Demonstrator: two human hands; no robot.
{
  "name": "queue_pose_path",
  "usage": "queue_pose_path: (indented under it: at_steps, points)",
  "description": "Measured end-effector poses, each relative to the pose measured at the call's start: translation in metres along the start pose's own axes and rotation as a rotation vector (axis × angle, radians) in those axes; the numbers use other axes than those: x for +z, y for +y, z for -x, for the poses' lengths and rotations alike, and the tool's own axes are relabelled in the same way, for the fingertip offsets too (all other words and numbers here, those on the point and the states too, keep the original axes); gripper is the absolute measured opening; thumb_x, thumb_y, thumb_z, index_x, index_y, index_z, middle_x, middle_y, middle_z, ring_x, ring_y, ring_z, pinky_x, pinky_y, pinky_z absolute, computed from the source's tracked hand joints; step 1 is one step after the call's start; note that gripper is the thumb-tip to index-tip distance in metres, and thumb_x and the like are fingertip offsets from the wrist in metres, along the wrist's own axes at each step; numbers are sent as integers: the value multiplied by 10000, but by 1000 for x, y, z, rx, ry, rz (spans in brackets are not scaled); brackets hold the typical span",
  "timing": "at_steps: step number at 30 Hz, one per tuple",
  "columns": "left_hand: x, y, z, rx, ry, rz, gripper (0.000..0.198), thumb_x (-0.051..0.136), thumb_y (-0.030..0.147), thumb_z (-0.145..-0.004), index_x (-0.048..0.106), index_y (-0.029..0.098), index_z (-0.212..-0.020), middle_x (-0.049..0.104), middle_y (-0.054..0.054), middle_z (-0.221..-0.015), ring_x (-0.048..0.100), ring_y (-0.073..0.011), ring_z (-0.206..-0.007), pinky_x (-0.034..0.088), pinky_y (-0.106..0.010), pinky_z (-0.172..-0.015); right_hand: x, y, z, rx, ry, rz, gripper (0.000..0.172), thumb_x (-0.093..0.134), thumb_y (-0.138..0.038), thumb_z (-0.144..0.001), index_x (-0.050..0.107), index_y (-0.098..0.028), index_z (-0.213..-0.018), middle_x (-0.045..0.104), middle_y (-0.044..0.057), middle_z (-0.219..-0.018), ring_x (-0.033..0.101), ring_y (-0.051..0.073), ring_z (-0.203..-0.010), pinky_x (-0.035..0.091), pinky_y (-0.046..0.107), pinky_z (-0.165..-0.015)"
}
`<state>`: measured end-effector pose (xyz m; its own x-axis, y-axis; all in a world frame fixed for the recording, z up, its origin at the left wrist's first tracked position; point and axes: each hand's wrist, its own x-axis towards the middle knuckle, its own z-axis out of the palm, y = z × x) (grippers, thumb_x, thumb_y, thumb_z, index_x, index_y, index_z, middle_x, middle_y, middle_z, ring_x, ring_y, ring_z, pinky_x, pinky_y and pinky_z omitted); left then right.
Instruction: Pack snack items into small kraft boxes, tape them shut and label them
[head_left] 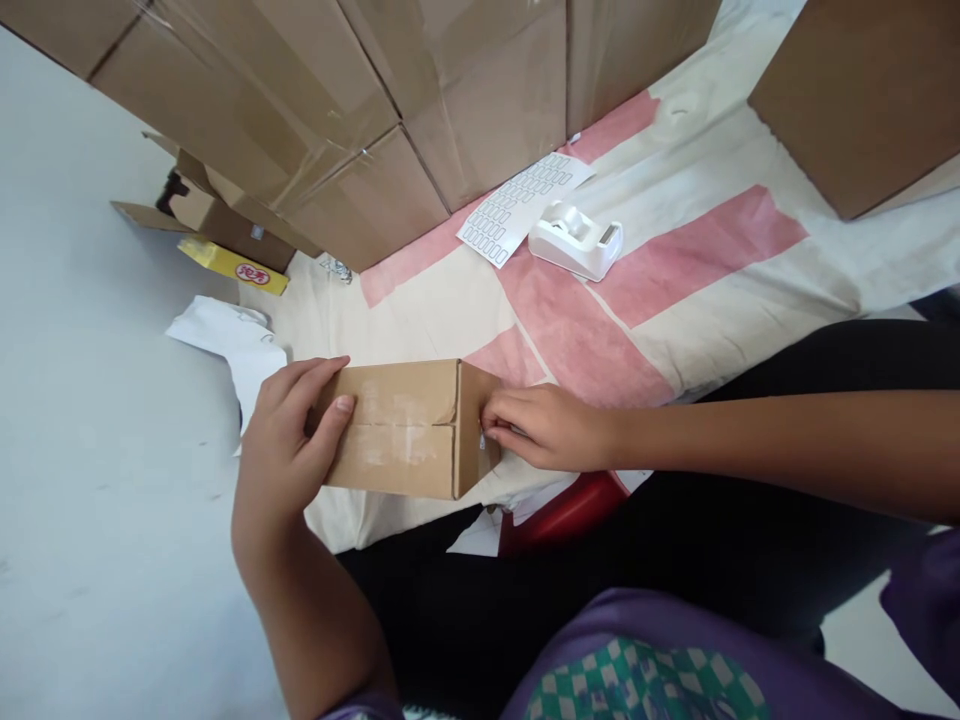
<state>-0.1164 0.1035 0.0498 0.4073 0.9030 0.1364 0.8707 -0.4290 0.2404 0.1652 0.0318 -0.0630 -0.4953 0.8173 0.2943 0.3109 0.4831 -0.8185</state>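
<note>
A small brown cardboard box (409, 430), taped along its top seam, lies on a cream and pink cloth (570, 320). My left hand (289, 445) grips its left end, thumb on top and fingers wrapped round the edge. My right hand (544, 425) rests against the box's right end with its fingertips curled and pressed on the side face. Whether those fingers pinch anything small is hidden.
A white tape dispenser (576, 238) and a sheet of labels (521, 205) lie on the cloth beyond the box. Large cardboard cartons (360, 110) wall off the back, another (862, 95) stands far right. An open small carton (214, 215), yellow packet (232, 265) and crumpled paper (229, 330) lie left.
</note>
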Motion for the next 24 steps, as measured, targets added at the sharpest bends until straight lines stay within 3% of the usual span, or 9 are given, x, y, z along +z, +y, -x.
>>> queue_pose_path:
  at_steps: [8, 16, 24]
  points:
    - [2, -12, -2, 30, -13, -7, 415, 468, 486, -987, 607, 278, -1317, 610, -69, -1334, 541, -282, -1281, 397, -445, -1145, -4, 1, 0, -10, -42, 86, 184, 384, -224, -1029, 564, -189, -1032, 695, 74, -1002, 645, 177, -830, 494, 314, -715]
    - [11, -27, -3, 59, -13, -29, 453, 417, 575, -965, 594, 304, -1282, 615, -77, -1330, 541, -335, -1273, 423, -505, -1088, -17, 6, -6, -54, -108, 28, 167, 533, -344, -1000, 591, -188, -993, 705, 63, -970, 659, 166, -842, 498, 278, -732]
    - [14, -35, -4, 76, -45, -21, 564, 357, 649, -965, 566, 273, -1330, 580, -69, -1356, 510, -308, -1285, 367, -500, -1134, -11, 7, -8, -29, -101, 48, 133, 543, -312, -1003, 593, -197, -958, 714, 59, -978, 663, 165, -880, 497, 271, -758]
